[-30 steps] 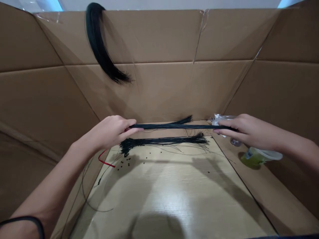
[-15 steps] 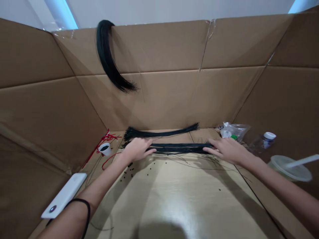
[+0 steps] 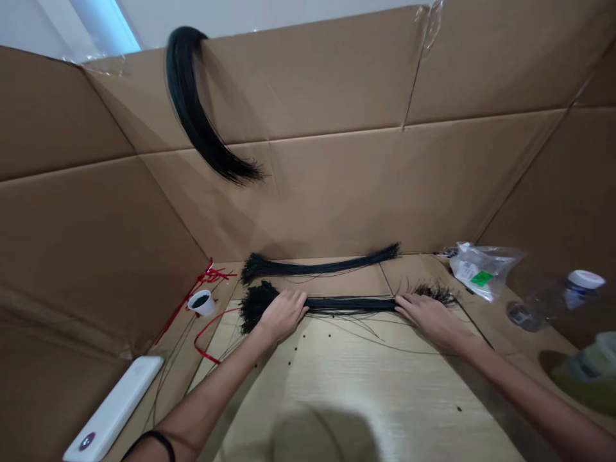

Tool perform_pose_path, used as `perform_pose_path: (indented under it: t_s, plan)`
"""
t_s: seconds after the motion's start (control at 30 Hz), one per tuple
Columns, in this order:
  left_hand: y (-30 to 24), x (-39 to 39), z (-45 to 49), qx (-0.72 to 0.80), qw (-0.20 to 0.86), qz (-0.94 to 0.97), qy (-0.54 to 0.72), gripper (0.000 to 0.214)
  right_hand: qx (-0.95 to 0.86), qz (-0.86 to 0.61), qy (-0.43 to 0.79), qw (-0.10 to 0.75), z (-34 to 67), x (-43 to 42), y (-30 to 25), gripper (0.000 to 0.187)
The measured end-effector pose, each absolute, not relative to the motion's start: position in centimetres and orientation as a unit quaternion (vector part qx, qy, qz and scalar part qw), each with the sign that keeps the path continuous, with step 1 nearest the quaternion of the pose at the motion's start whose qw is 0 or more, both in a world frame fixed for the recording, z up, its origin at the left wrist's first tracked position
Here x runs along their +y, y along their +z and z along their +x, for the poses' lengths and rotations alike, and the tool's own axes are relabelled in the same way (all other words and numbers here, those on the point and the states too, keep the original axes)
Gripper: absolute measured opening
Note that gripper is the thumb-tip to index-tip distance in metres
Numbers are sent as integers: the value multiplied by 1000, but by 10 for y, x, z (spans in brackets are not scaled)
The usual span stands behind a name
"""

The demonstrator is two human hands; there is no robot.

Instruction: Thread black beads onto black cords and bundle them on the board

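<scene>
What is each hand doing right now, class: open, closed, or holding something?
Left hand: open, lying flat on a bundle of thin black strands.
Right hand: open, lying flat on the same bundle.

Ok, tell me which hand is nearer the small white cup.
Left. The left hand lies right of the white cup, on the black strand bundle; the right hand is farther right along that bundle.
</scene>
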State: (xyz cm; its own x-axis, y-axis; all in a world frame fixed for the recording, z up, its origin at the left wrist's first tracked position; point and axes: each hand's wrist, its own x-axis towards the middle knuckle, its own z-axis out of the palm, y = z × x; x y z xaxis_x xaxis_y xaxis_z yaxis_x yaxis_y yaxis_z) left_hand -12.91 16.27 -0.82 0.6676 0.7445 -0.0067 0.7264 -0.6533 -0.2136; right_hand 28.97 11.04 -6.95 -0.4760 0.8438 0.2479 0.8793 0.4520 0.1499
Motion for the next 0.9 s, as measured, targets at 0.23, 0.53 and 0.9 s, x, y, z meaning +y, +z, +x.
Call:
perform_pose_path:
  t_s: [0.23, 0.53, 0.9]
  plan:
    - [-20, 157, -127, -400, 64, -914, 36, 31, -847, -502, -155, 78, 288, 106, -75, 36]
    - [24, 151, -146, -381, 15, -925, 15, 36, -835, -523, -102, 140, 272, 95, -46, 28]
    - [-58, 14, -70, -471, -117, -860, -157, 14, -777, -491, 87, 384, 142, -10, -66, 17]
